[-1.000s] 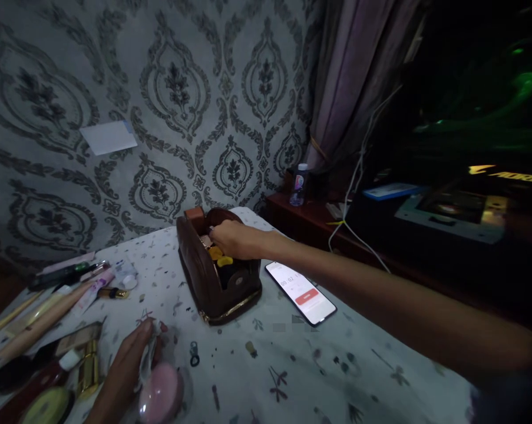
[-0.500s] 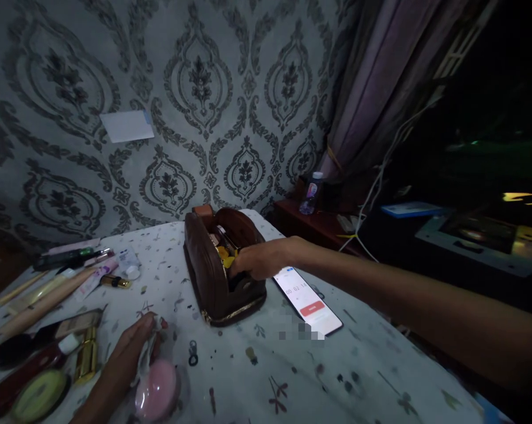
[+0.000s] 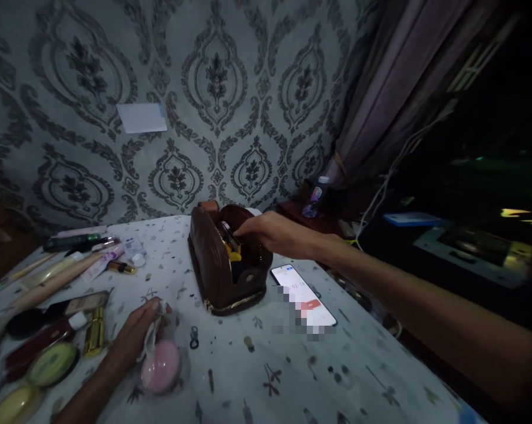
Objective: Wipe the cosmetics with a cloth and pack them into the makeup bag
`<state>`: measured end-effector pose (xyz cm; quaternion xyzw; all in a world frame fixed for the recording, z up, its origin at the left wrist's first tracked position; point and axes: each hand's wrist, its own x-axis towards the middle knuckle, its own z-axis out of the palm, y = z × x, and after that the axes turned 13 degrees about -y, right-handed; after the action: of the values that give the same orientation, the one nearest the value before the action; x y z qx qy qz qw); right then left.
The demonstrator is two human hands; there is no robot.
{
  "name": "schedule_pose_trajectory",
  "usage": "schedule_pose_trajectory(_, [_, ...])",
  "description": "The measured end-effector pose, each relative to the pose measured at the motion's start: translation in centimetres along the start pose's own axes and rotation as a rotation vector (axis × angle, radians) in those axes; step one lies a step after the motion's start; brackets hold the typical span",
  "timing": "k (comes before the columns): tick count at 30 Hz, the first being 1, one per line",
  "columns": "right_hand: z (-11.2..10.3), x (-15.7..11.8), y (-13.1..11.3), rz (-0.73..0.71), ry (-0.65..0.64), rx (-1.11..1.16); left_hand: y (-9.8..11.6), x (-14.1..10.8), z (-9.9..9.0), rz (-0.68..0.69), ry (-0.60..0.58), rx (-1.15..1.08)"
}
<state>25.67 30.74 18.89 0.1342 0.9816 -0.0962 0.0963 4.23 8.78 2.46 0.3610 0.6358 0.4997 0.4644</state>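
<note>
A brown zip bag (image 3: 210, 262) stands unzipped on the patterned tablecloth, with yellow and dark small items (image 3: 234, 247) inside. My right hand (image 3: 270, 232) reaches into its opening from the right. The fingers are drawn together near a dark slim item, and the fingertips are partly hidden, so what they hold is unclear. At lower left, my left hand (image 3: 137, 324) is closed on a crumpled white tissue-like piece (image 3: 152, 338). Just below that hand lies a shiny pink round item (image 3: 161, 366), in what looks like clear wrapping.
Left of my left hand lie several cosmetics, including a gold tube (image 3: 94, 333), a dark red bottle (image 3: 40, 344) and a green round compact (image 3: 53, 364). A lit phone (image 3: 310, 288) lies right of the bag. Behind it, a bottle (image 3: 314, 197) stands on a dark red surface.
My right hand has lifted and moved back toward the bag's far side, uncovering more of the opening. My left hand keeps its closed hold. The view has shifted slightly.
</note>
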Motion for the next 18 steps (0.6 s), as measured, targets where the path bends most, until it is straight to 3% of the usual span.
schedule_pose_trajectory(2, [0.5,-1.3,-0.1,0.028,0.068,-0.019,-0.3,0.1,-0.2,0.005,-0.019,-0.003])
schedule_pose_trajectory(7, [3.6,-3.8,-1.2,0.039,-0.172,-0.091,-1.2,0.3,-0.5,0.044,-0.051,-0.007])
schedule_pose_trajectory(9, [4.6,-4.4,-1.7,0.073,-0.210,-0.127,-1.2,0.3,-0.6,0.038,-0.062,-0.016])
schedule_pose_trajectory(14, [5.8,-5.1,-1.7,0.104,-0.174,-0.192,-1.0,0.3,-0.5,0.014,-0.060,-0.024])
schedule_pose_trajectory(18, [5.6,-4.2,-0.8,0.052,-0.135,-0.105,-1.5,0.5,-0.7,-0.007,-0.039,-0.046])
